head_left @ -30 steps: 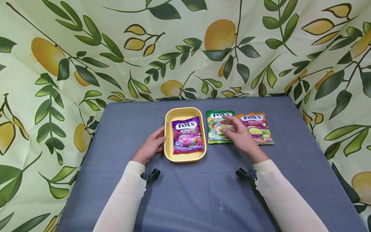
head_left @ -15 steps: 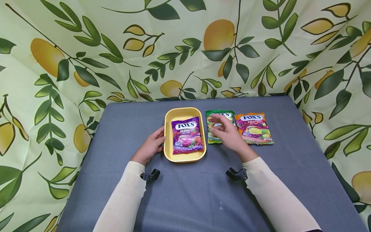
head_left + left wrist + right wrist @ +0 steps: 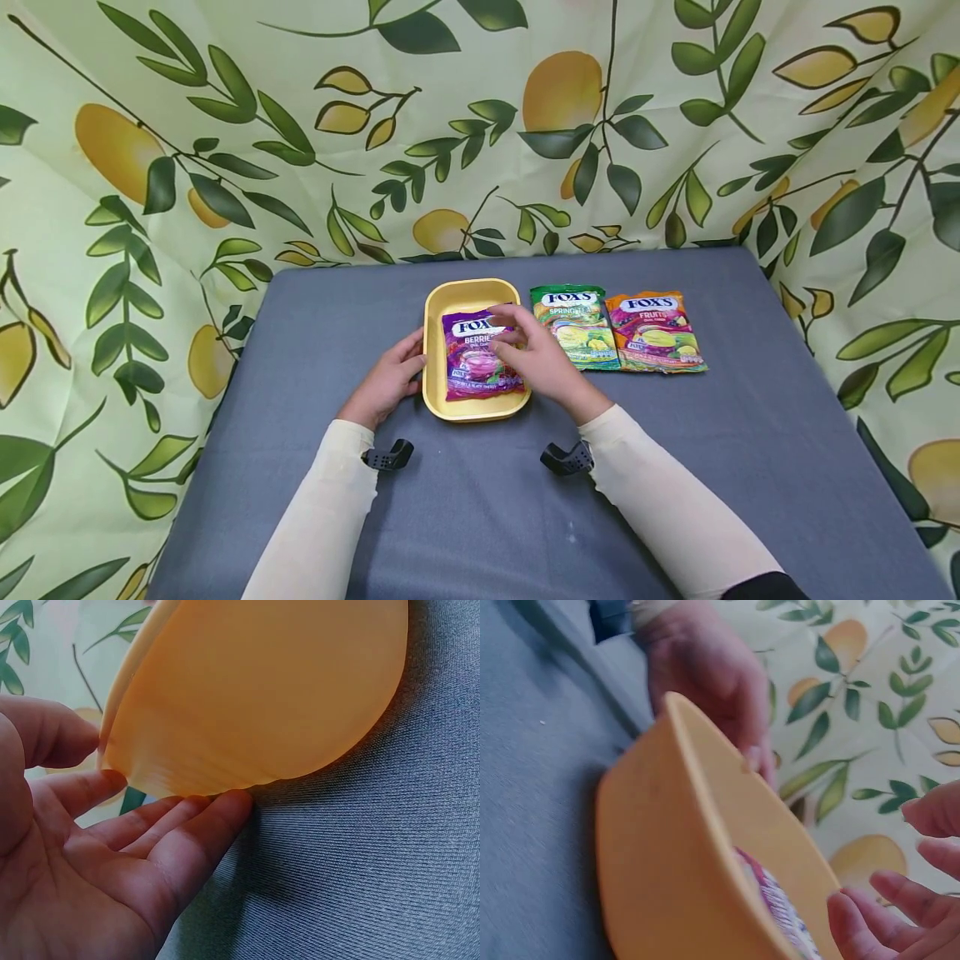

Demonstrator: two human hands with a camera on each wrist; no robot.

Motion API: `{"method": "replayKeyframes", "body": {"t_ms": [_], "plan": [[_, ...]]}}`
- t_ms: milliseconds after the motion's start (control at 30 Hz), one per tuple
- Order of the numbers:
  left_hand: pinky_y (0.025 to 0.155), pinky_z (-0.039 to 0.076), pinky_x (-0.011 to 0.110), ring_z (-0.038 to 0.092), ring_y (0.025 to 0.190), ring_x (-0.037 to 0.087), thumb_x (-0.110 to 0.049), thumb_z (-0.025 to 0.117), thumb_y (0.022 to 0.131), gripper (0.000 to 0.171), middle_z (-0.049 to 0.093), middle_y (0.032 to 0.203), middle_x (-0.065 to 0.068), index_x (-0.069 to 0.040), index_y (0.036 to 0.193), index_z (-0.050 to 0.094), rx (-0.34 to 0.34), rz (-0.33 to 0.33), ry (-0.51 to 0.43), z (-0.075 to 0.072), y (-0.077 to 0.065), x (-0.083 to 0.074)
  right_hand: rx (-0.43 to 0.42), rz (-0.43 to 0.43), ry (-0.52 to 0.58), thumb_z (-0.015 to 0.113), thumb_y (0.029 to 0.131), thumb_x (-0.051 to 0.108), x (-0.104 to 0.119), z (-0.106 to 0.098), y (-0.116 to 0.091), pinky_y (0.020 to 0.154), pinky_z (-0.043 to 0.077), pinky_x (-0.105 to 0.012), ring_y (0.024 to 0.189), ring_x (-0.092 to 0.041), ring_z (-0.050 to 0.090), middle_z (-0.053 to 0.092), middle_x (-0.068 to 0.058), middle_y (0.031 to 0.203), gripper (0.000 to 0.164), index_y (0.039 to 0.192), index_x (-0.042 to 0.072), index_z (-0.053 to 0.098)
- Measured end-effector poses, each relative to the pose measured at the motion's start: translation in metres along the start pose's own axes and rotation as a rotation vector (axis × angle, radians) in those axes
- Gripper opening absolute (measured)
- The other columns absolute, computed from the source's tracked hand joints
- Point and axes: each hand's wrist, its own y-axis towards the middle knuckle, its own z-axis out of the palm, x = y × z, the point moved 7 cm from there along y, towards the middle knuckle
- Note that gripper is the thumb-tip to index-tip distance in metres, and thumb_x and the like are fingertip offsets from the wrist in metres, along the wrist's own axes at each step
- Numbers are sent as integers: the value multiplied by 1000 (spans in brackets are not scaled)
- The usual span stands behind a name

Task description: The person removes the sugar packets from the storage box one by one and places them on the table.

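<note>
A yellow rectangular tray (image 3: 472, 294) stands on the cloth-covered table, with a purple Fox's Berries candy bag (image 3: 468, 367) lying inside it. My left hand (image 3: 386, 379) holds the tray at its left side; in the left wrist view the thumb is at the rim and the fingers (image 3: 214, 832) lie against the outer wall. My right hand (image 3: 536, 358) is over the tray's right side, its relaxed fingers covering part of the purple bag from above. The right wrist view shows these fingers (image 3: 907, 900) apart, with nothing between them.
Right of the tray lie a green Fox's Spring Tea candy bag (image 3: 573, 329) and an orange Fox's Fruits candy bag (image 3: 656, 333), side by side. A dark blue-grey cloth (image 3: 480, 517) covers the table. Behind it hangs a curtain (image 3: 442, 108) printed with fruit and leaves.
My right hand has moved left, from over the green and orange bags to over the tray, uncovering both bags. The left hand has stayed at the tray's left side.
</note>
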Motion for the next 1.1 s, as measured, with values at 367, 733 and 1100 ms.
{"method": "replayKeyframes", "body": {"t_ms": [367, 733, 1100], "plan": [[109, 52, 51, 50, 146, 36, -16, 47, 115, 65, 32, 175, 13, -14, 175, 24, 11, 0, -13, 1, -4, -2, -260, -60, -196, 68, 104, 4, -8, 26, 7, 112, 49, -51, 139, -38, 53, 55, -21, 152, 53, 154, -1, 52], [111, 50, 53, 50, 146, 34, -17, 48, 116, 64, 33, 175, 11, -16, 175, 25, 17, -1, -9, 2, -3, -2, -238, 15, -609, 75, 101, 18, -10, 44, 11, 125, 31, -54, 150, -42, 38, 41, -28, 159, 69, 158, -4, 43], [110, 51, 54, 50, 145, 40, -12, 43, 116, 63, 32, 174, 17, -11, 175, 23, 35, 35, -34, 4, -2, -3, -183, 94, -522, 79, 100, 28, -16, 44, 11, 122, 34, -57, 154, -41, 33, 26, -21, 170, 75, 162, 5, 42]]}}
